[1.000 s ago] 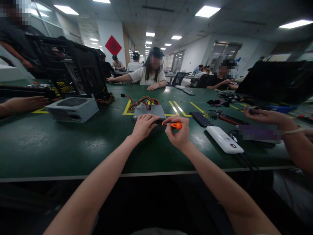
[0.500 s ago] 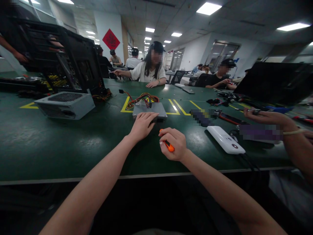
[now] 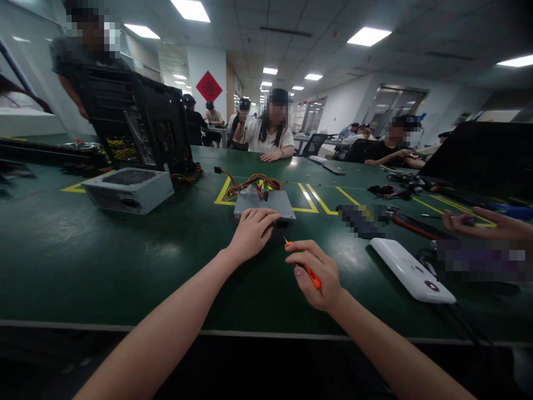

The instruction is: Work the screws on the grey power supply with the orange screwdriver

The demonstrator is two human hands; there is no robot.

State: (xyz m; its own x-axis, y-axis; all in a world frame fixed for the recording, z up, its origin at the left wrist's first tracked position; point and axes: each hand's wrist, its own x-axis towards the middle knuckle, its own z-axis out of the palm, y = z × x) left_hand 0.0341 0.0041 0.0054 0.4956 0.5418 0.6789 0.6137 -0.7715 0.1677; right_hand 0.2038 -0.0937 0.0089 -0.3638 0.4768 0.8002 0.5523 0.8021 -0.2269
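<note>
A grey metal computer power supply (image 3: pixel 283 201) lies on the green table, with a bundle of coloured cables (image 3: pixel 260 183) at its far side. My left hand (image 3: pixel 255 229) rests on its near left part, fingers stretched over the top and covering some of the front. In my right hand (image 3: pixel 318 272) is an orange-handled screwdriver (image 3: pixel 315 280), gripped loosely between thumb and fingers. Its thin shaft points up and left toward the front of the power supply. Whether the tip touches the casing I cannot tell.
A second power supply (image 3: pixel 129 189) stands left, before an open black computer case (image 3: pixel 141 122). To the right lie a white oblong device (image 3: pixel 410 269) with a cable and a loose cable heap (image 3: pixel 391 191). A co-worker's hand (image 3: pixel 487 222) reaches in from the right; people sit opposite.
My right hand has loosened its fingers around the screwdriver, and the shaft now shows. My left hand stays on the power supply. The whole view has shifted. The person opposite has raised a hand.
</note>
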